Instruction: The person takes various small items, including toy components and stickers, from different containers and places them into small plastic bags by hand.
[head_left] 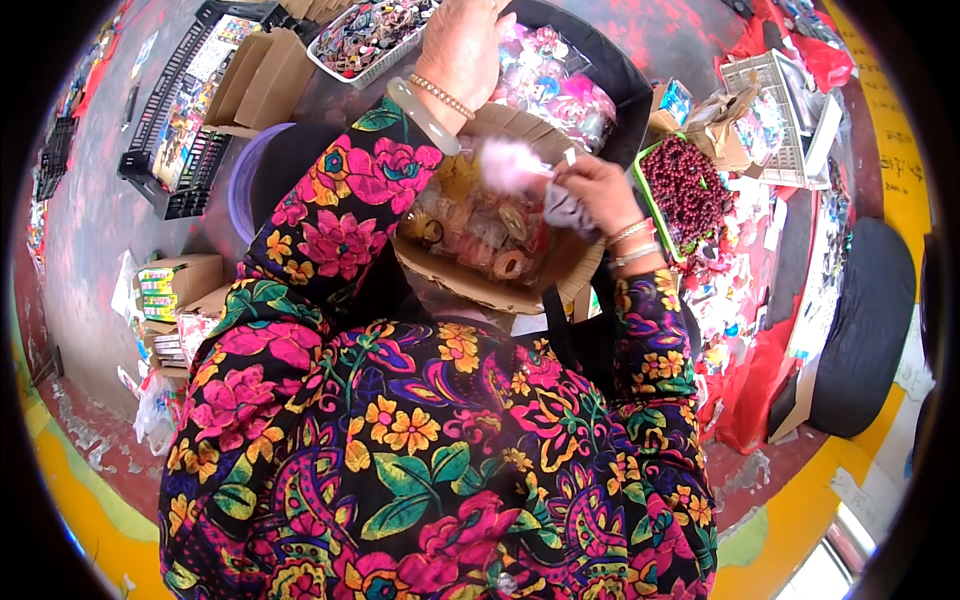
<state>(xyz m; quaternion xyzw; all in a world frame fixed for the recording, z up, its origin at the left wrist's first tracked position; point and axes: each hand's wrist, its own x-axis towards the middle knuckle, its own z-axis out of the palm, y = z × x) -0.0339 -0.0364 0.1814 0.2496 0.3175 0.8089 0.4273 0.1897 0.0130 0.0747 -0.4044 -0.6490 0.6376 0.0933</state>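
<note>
My right hand [590, 190] is closed on a fluffy pink pom-pom piece [508, 165] with a small white tag, held over an open cardboard box [470, 285] on my lap. The box is full of clear-wrapped hair ties and small accessories [480, 230]. My left hand [462, 45] reaches far forward into a black bin [620, 80] of bagged colourful trinkets [550, 70]; its fingertips are out of view at the top edge, so what it touches is hidden. Both wrists carry bracelets, and flowered sleeves cover my arms.
A green tray of dark red beads [685, 185] sits to the right, with a white wire basket [780, 120] beyond it. A white basket of trinkets [370, 35], a black crate [185, 110] and cardboard boxes [255, 80] lie left. Red cloth [760, 380] with small packets lies to my right.
</note>
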